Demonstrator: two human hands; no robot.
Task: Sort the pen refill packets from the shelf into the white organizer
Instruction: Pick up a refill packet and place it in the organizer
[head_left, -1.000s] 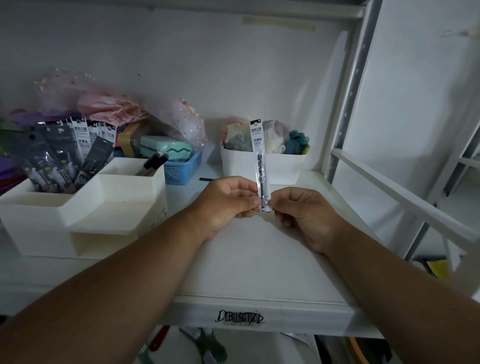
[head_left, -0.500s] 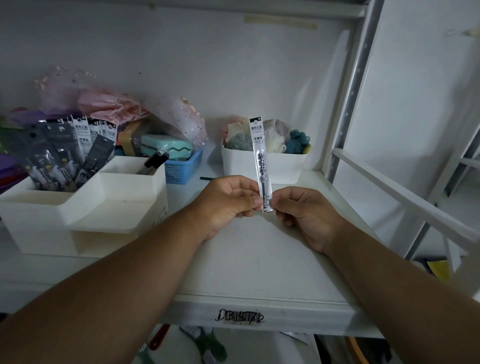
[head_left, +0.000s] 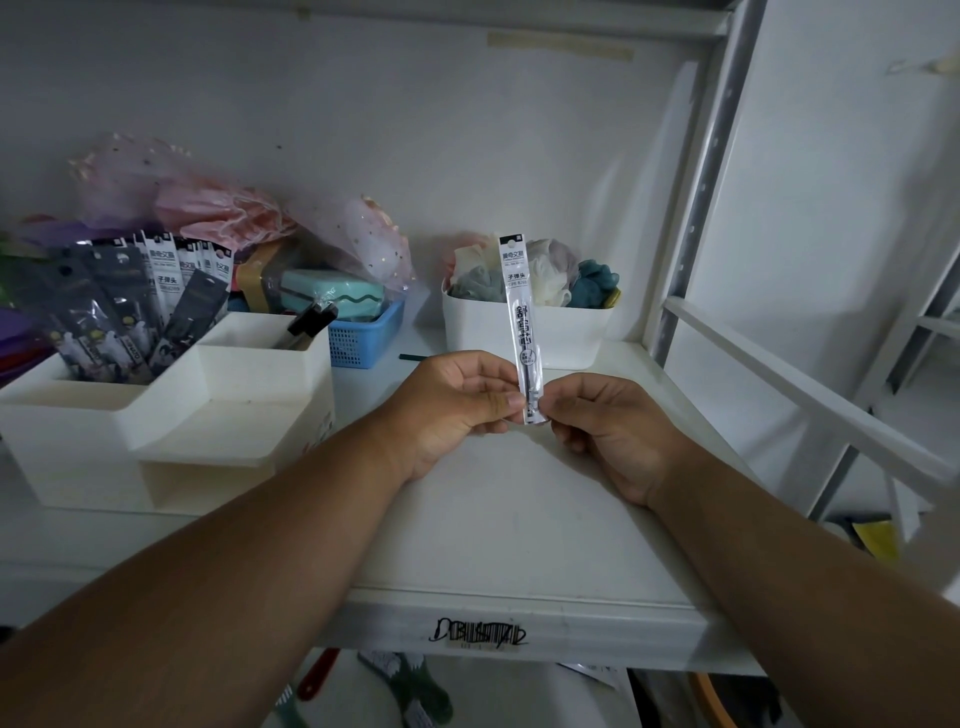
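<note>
Head view — left hand (head_left: 447, 410), right hand (head_left: 608, 431) both pinch upright refill packet (head_left: 522, 322) bottom end.

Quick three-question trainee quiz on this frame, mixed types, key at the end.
1. True or false: the refill packet is held upright.
2. Which hands pinch it? A) left hand only B) right hand only C) both
3. Fill in: other refill packets stand in the white organizer's ____ compartment.

Key: 1 true; 2 C, both pinch its lower end; 3 back left.
</note>
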